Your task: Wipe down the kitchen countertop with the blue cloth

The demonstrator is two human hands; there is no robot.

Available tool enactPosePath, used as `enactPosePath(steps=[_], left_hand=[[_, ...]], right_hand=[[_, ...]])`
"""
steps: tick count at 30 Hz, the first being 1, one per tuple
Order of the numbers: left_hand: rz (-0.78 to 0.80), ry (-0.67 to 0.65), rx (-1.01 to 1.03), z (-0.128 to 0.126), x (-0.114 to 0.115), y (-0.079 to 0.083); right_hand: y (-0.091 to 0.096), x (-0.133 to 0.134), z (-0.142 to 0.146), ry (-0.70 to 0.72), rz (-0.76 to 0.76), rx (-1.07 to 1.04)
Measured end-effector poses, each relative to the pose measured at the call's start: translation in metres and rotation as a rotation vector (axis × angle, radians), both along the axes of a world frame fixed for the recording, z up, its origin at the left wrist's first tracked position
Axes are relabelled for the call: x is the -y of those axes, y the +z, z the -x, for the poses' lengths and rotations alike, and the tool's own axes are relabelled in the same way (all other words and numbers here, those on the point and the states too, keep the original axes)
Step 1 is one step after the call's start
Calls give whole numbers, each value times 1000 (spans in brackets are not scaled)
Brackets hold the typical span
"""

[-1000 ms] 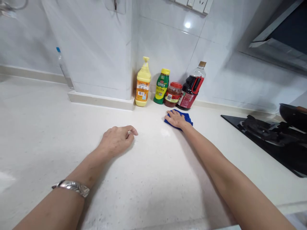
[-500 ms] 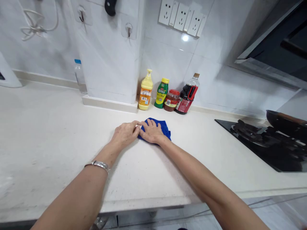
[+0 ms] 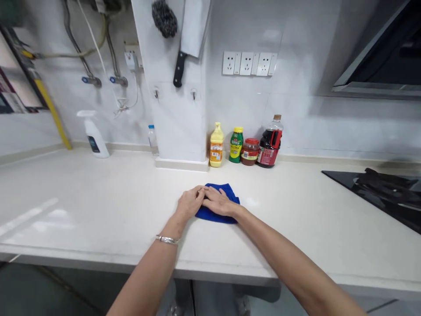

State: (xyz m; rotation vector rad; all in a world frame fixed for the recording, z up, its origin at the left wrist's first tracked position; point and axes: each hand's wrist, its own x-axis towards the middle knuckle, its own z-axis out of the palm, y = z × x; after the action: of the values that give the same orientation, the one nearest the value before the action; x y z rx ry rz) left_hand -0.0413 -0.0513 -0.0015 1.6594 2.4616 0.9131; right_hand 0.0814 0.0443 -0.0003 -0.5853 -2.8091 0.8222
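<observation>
A blue cloth (image 3: 226, 191) lies bunched on the white countertop (image 3: 98, 197) in front of me. My right hand (image 3: 219, 202) lies flat on top of it, fingers stretched out and pressing down. My left hand (image 3: 190, 202) rests against the cloth's left edge with fingers curled, its fingertips meeting those of my right hand. A silver bracelet (image 3: 167, 239) sits on my left wrist.
Against the tiled wall stand a yellow bottle (image 3: 216, 145), a green bottle (image 3: 236, 145), a red jar (image 3: 250, 152) and a dark sauce bottle (image 3: 270, 142). A spray bottle (image 3: 94, 135) is at the left. A black hob (image 3: 381, 191) is at the right. A cleaver (image 3: 189, 33) hangs above.
My right hand has slid the blue cloth from near the bottles toward me and leftward. My left hand came up against it. The view has pulled back and tilted up.
</observation>
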Motion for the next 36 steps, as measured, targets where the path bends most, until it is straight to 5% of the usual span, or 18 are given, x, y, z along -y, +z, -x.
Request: enactPosePath(steps=[2,6,10,14,20,24,32,36], left_hand=[[-13,58,-23,-7,2,0],[-75,146,-74,-22,-3,2],[-115,17,-148,-40,-22,4],[-32,-168,-264,-55,-46,-4],[226,-213,-291,-55,-56,-17],[309,-211,-317,-45,-32,-12],[318,-235,-329,-1,70,-12],[345,-279,-303,13,81,-11]], right_hand=[[3,-16,-6,-37,97,-188],[4,-50,-20,-361,142,-500],[1,-65,-32,-560,13,-421],[3,-63,-35,-564,-141,-279],[3,-61,-36,-479,-295,-148],[0,-56,-40,-444,-389,-62],[-4,-41,-33,-346,-445,0],[-14,-34,-24,-275,-507,20]])
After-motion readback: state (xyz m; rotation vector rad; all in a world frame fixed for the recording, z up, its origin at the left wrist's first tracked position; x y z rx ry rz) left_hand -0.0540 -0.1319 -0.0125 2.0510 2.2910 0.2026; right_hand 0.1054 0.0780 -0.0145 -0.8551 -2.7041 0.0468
